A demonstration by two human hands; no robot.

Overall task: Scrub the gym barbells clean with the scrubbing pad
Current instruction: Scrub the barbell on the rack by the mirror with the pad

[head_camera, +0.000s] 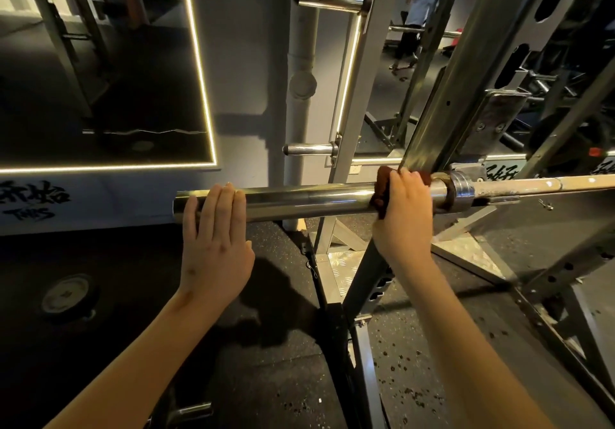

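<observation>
Both on barbell (309,199), L fingers (219,209) flat, R fingers (406,177) prob. gripping pad (383,177)

The gym is dim and warm-toned, lit mainly by thin yellow-white LED strips (199,62) framing 2 wall mirrors. The strips burn out to pure white and throw a soft glow on the grey painted wall (246,45), where a blurred dark shadow lies beside the white vertical pipe (301,62). Bright streaks of glare run along the polished chrome barbell sleeve (309,195), while the black speckled rubber floor (100,262) sinks to near-black. Wide-angle bending tilts the grey steel rack upright (466,72) and bows the strips, and the distant standing person (416,12) looks soft.
</observation>
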